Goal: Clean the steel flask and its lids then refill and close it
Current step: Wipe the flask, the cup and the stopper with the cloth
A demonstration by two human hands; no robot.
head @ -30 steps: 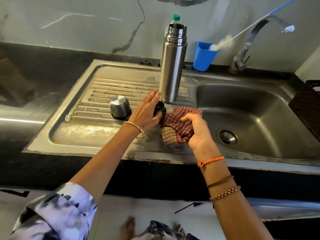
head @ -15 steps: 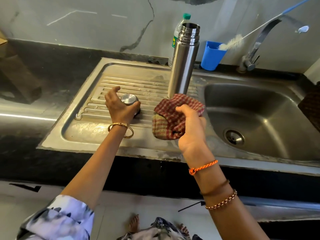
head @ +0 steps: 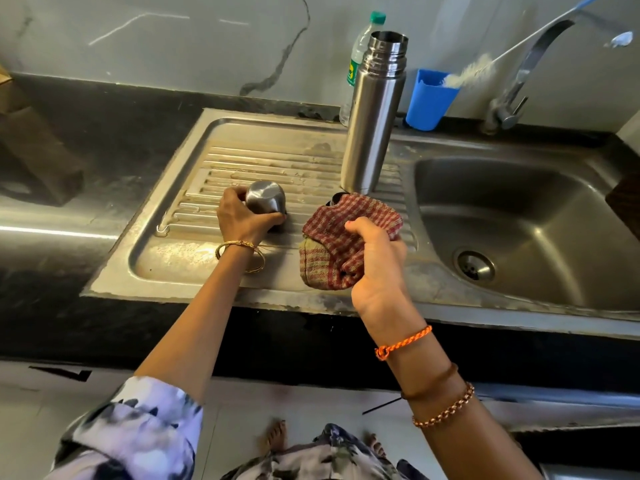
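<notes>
The right hand (head: 375,268) clutches a checked cloth (head: 341,244); the left hand (head: 242,218) grips the steel cap (head: 266,199) on the draining board (head: 277,161). Behind stands the open steel flask (head: 374,116), then a water bottle (head: 358,60), label unreadable.

left hand (head: 242,220) grips steel cap (head: 265,199)

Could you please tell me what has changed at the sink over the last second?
The left hand left the small black lid beside the flask, moved left across the drainboard and took hold of the steel cup lid, now tipped in its grip. The right hand kept gripping the checked cloth, raising it slightly. The open steel flask stayed upright where it was.
</notes>
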